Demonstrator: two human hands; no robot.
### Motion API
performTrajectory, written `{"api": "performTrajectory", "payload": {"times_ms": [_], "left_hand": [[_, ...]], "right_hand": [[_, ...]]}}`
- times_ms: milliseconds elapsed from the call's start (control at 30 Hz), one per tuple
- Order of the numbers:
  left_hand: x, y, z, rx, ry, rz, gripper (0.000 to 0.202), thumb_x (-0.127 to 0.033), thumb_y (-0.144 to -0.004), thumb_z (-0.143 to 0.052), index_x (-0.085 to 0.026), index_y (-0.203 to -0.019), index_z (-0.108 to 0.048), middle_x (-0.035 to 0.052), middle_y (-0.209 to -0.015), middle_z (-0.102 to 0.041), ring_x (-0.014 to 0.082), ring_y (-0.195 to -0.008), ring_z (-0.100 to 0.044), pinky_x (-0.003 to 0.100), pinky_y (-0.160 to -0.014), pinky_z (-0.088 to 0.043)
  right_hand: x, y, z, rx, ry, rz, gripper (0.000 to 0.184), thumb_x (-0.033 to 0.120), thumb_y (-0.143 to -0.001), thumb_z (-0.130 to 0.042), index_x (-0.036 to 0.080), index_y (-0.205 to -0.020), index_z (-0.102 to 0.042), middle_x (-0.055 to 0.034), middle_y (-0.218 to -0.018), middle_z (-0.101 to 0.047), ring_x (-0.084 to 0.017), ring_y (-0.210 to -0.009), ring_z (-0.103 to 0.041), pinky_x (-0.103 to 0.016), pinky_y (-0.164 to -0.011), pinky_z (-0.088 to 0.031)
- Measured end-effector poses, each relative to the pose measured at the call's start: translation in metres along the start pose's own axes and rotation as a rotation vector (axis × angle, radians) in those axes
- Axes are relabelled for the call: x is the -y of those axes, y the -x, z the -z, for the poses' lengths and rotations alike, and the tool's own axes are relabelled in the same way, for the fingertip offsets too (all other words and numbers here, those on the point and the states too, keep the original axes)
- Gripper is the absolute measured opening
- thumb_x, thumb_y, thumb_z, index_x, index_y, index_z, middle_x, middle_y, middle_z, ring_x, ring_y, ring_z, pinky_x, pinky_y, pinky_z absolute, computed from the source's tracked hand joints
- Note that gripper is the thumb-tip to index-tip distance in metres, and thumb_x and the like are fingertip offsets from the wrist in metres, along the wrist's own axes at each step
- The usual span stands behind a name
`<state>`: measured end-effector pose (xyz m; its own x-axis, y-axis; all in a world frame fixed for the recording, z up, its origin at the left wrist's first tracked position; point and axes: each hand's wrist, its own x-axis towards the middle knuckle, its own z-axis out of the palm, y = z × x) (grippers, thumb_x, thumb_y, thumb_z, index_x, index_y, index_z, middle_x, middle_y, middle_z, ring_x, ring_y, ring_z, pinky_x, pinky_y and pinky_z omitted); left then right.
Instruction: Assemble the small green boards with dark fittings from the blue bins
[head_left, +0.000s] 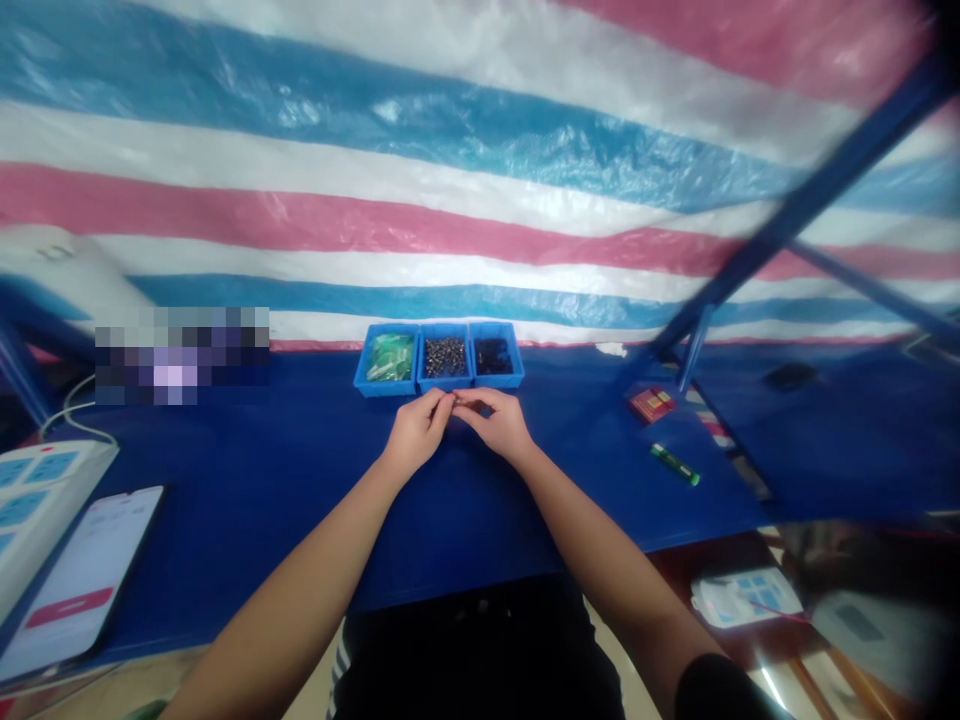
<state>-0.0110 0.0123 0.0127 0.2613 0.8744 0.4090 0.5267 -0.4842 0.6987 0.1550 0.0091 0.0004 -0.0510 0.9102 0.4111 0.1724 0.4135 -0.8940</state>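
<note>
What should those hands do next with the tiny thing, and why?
Probably hold the tiny metal piece firmly and finish with it before reaching for anything else. The left hand and right hand both pinch it at the fingertips, and it looks small enough to drop easily. The blue bins are just ahead, so they can wait.

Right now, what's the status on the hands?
Left hand, right hand pinching small metal part together. Three blue bins just beyond.
</note>
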Motion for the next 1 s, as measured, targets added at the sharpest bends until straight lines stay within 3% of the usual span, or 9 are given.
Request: {"api": "performTrajectory", "payload": {"times_ms": [133,367,833,1000], "left_hand": [[0.0002,-0.0003,0.0002,0.005,0.012,0.009,0.037,-0.041,-0.096,-0.041,-0.018,-0.071,-0.055,-0.0017,-0.064,-0.058,0.0105,-0.059,-0.054,0.022,-0.062,-0.042],[0.0005,0.0006,-0.001,-0.01,0.099,0.019,0.024,-0.04,-0.094,-0.046,-0.019,-0.095,-0.059,0.0002,-0.076,-0.065,0.0128,-0.068,-0.06,0.023,-0.068,-0.046],[-0.0019,0.0005,-0.0014,0.002,0.067,0.065,0.033,-0.036,-0.096,-0.042,-0.018,-0.072,-0.055,-0.0021,-0.061,-0.059,0.0101,-0.056,-0.055,0.021,-0.061,-0.042],[-0.0017,0.0009,-0.0012,-0.018,0.074,0.056,0.024,-0.038,-0.094,-0.045,-0.019,-0.087,-0.058,-0.0015,-0.07,-0.062,0.0116,-0.063,-0.058,0.022,-0.065,-0.044]], "right_hand": [[-0.0003,0.0,-0.0004,-0.032,0.041,0.013,0.019,0.035,-0.079,-0.072,0.023,-0.093,-0.075,-0.0034,-0.092,-0.074,-0.018,-0.081,-0.069,-0.03,-0.077,-0.056],[-0.0027,-0.0015,0.001,-0.069,0.056,-0.057,0.021,0.035,-0.077,-0.072,0.023,-0.094,-0.075,-0.0035,-0.092,-0.074,-0.018,-0.081,-0.07,-0.03,-0.079,-0.057],[-0.0034,0.0004,0.0003,-0.012,-0.036,-0.077,0.025,0.034,-0.078,-0.071,0.021,-0.099,-0.074,-0.0046,-0.093,-0.074,-0.018,-0.083,-0.07,-0.031,-0.081,-0.057],[-0.0024,-0.0005,0.0012,-0.037,-0.029,-0.077,0.023,0.034,-0.078,-0.071,0.021,-0.097,-0.074,-0.0048,-0.094,-0.074,-0.018,-0.083,-0.07,-0.031,-0.08,-0.056]]}}
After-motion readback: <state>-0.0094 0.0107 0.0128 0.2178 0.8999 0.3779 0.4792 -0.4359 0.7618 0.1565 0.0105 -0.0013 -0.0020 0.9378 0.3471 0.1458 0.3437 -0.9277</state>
